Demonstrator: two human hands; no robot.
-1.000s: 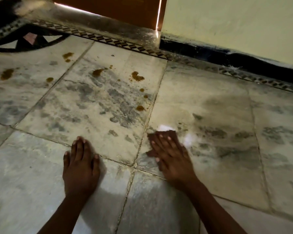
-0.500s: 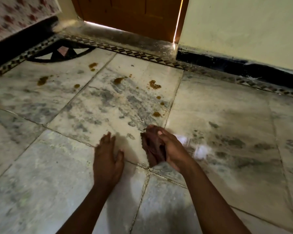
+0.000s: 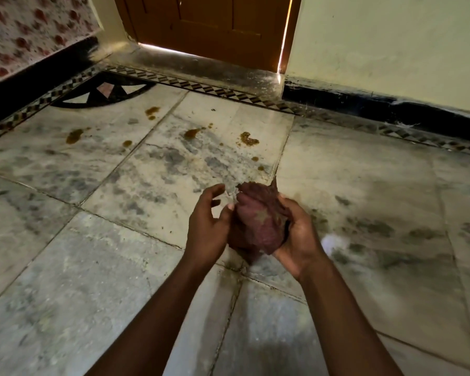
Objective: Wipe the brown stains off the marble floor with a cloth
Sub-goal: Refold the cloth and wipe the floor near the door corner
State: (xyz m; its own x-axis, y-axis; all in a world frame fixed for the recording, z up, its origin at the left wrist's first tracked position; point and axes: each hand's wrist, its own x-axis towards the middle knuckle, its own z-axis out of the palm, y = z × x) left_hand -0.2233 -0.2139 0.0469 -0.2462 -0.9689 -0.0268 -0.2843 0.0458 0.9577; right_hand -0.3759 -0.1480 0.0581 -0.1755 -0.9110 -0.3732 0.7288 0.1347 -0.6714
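A crumpled dark reddish-brown cloth (image 3: 261,215) is held up above the marble floor (image 3: 120,267), bunched in my right hand (image 3: 296,234). My left hand (image 3: 206,226) is beside it, fingers curled and spread, its fingertips touching the cloth's left edge. Several brown stains lie on the tiles farther away: a large one (image 3: 248,139), one (image 3: 192,133) to its left, two small drops (image 3: 255,159) nearer me, and others on the left tile (image 3: 73,135), (image 3: 151,112).
A wooden door (image 3: 209,28) and its stone threshold (image 3: 201,69) close the far side. A cream wall with a black skirting (image 3: 377,107) runs right; a patterned wall (image 3: 25,31) stands left. A chequered border strip (image 3: 228,95) edges the floor. A bright white patch (image 3: 334,242) lies right of my hands.
My right hand lifted the cloth off the floor and bunched it up. My left hand left the floor and came over to the cloth. The view tilted up toward the door.
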